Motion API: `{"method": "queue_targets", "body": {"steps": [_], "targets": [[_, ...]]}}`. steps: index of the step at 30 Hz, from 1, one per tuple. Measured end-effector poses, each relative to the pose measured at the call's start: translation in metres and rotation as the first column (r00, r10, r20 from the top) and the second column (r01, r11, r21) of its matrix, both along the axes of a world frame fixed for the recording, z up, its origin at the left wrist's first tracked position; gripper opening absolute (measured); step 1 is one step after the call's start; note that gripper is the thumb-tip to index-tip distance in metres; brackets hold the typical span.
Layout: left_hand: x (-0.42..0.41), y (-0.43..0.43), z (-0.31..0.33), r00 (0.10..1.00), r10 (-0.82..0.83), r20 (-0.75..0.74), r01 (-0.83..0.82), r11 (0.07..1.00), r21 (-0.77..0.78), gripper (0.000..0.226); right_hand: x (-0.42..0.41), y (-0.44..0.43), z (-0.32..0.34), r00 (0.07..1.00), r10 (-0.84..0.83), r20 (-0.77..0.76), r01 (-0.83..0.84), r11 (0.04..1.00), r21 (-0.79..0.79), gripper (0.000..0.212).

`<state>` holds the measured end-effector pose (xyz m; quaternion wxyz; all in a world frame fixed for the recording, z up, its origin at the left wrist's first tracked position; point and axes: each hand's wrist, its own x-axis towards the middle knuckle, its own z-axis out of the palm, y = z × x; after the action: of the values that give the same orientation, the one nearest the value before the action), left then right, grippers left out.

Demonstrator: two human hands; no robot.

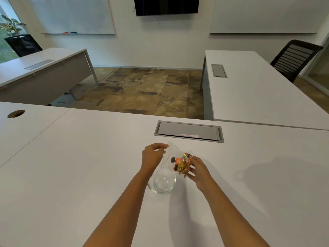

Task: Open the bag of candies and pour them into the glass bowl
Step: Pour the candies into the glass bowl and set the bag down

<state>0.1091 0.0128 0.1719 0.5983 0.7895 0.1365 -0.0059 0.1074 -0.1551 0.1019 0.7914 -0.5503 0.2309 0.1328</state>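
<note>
Both hands [175, 162] hold bag [171, 154] — above bowl [162, 182].

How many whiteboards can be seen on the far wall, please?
2. One whiteboard hangs on the left, above the left desk; the other whiteboard hangs on the right. A dark wall screen sits between them. Both are cut off by the top edge.

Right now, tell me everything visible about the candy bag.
The candy bag is a clear, thin plastic pouch, held in the air above the glass bowl. The left hand pinches its upper corner; the right hand grips the lower end, where gold, orange and dark wrapped candies are bunched. It hangs tilted and slack. Whether its mouth is open cannot be told. No candies are seen in the bowl.
</note>
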Motion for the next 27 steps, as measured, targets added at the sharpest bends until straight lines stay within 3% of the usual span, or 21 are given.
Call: {"method": "queue_targets", "body": {"steps": [2,12,19,24,27], "targets": [[-0.006,0.005,-0.009,0.998,0.025,-0.057,-0.029,0.997,-0.065,0.021,-0.001,0.000,-0.001,1.000,0.002,0.003,-0.002,0.997,-0.071,0.008],[-0.018,0.025,-0.054,0.952,0.191,-0.239,-0.225,0.966,-0.124,0.026,-0.003,0.021,-0.006,0.975,0.120,0.188,-0.026,0.899,-0.438,0.018],[-0.016,0.031,-0.076,0.912,0.232,-0.339,-0.312,0.928,-0.205,0.026,-0.006,0.035,-0.006,0.939,0.195,0.284,0.082,0.672,-0.736,0.020],[-0.016,0.031,-0.087,0.898,0.246,-0.365,-0.337,0.917,-0.211,0.012,-0.013,0.042,-0.001,0.865,0.342,0.366,0.171,0.485,-0.858,0.018],[-0.012,0.030,-0.088,0.886,0.264,-0.380,-0.355,0.915,-0.194,0.016,-0.015,0.046,0.003,0.817,0.412,0.403,0.218,0.426,-0.878,0.016]]}}
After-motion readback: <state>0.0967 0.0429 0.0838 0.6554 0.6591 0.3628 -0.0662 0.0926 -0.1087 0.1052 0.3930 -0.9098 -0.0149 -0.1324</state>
